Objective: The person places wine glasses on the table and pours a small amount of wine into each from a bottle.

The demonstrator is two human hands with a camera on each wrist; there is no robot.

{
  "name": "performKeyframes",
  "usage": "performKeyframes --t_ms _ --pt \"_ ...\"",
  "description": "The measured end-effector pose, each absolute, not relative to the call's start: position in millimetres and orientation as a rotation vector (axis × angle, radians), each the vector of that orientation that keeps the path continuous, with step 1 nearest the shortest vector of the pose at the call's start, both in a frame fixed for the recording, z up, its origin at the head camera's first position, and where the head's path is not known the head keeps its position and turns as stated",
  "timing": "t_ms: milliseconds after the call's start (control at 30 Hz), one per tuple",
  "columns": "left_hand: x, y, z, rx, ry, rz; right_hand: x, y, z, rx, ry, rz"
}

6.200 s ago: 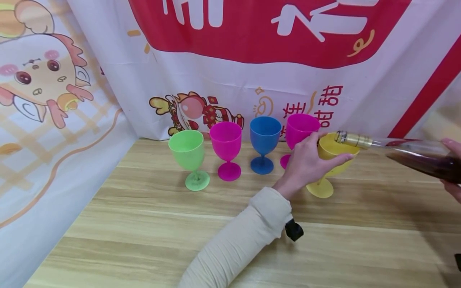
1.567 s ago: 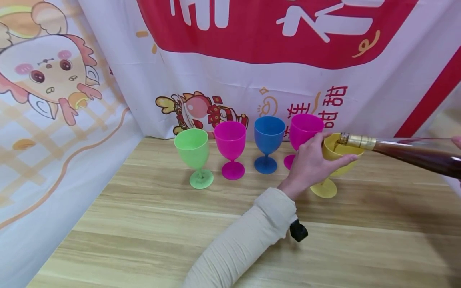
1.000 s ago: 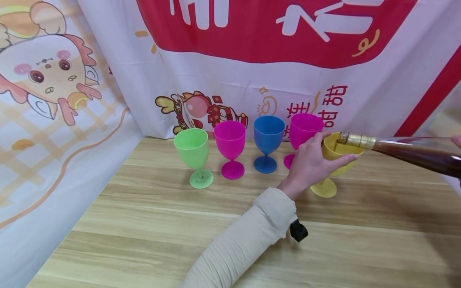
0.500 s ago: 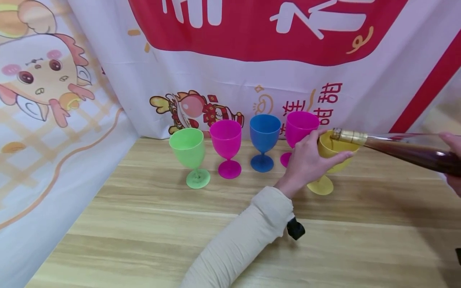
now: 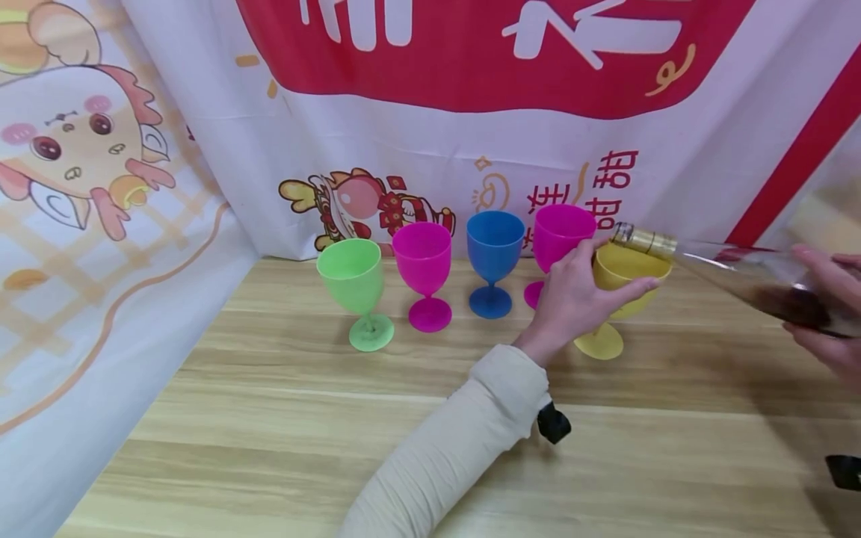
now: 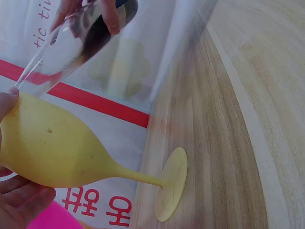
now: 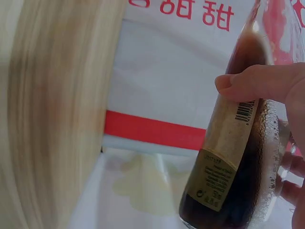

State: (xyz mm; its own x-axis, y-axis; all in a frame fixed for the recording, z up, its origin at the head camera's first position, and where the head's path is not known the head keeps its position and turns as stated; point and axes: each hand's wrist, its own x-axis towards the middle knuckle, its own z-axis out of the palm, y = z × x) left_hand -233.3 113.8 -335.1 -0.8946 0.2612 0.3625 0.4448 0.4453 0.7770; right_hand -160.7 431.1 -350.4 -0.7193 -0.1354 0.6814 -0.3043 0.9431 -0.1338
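Note:
A yellow goblet stands on the wooden table, and my left hand grips its bowl from the left, thumb in front. In the left wrist view, thumb and fingers lie round the goblet, its foot on the wood. My right hand holds a clear glass bottle with dark liquid, tilted, its gold-collared mouth just over the goblet's rim. The liquid sits back from the neck, and no stream shows. In the right wrist view, my right hand's thumb presses the labelled bottle, which has bubbles inside.
Left of the yellow goblet stand a magenta goblet, a blue goblet, another magenta goblet and a light green goblet. A printed cloth hangs right behind them. Another patterned cloth borders the left side.
The right hand has tipped the bottle's mouth up from inside the goblet to its rim, and the dark liquid has run back from the neck. The left hand keeps its hold.

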Motion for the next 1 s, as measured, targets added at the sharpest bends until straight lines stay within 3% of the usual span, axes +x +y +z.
performKeyframes --t_ms 433,667,1000 --pt "-232.3 116.0 -333.7 -0.605 -2.517 -1.464 -155.8 389.5 -347.6 0.000 -2.594 0.550" --pt "-234.9 116.8 -330.4 -0.627 -2.520 -1.458 -155.0 381.3 -357.8 -0.178 -2.538 0.905" --pt "-239.6 128.4 -329.5 -0.590 -2.569 -1.436 -156.7 393.0 -366.7 -0.111 -2.455 1.172"
